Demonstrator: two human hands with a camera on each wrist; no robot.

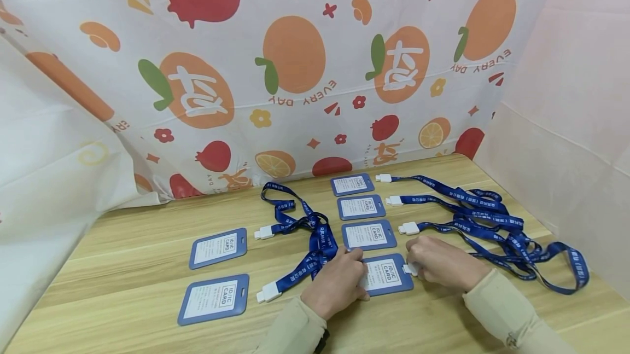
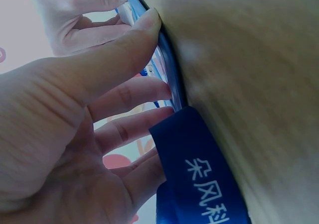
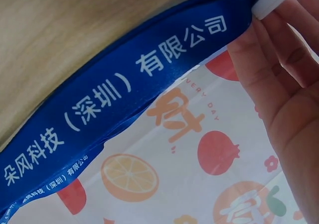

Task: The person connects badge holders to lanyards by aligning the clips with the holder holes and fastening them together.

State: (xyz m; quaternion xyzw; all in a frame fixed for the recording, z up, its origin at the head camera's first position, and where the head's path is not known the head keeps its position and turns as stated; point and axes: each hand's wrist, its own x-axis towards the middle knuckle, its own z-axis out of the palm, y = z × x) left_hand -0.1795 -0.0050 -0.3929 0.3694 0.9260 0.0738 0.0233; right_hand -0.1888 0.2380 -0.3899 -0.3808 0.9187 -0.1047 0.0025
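Six blue card holders (image 1: 369, 234) are on the wooden table (image 1: 123, 269), and the nearest of the right-hand column is the held card holder (image 1: 390, 275). From it, three others lie in a row toward 11 o'clock, and two more well apart at about 9 o'clock. The left hand (image 1: 338, 282) holds its 9 o'clock end between thumb and fingers. At its 3 o'clock edge, the right hand (image 1: 440, 262) pinches a white clip (image 1: 410, 270); I cannot tell whether this is hooked through the slot. Blue lanyards (image 1: 484, 203) lie tangled toward 2 o'clock, others between 9 and 10. Beyond, at 12 o'clock, hangs a fruit-print cloth (image 1: 315, 124).
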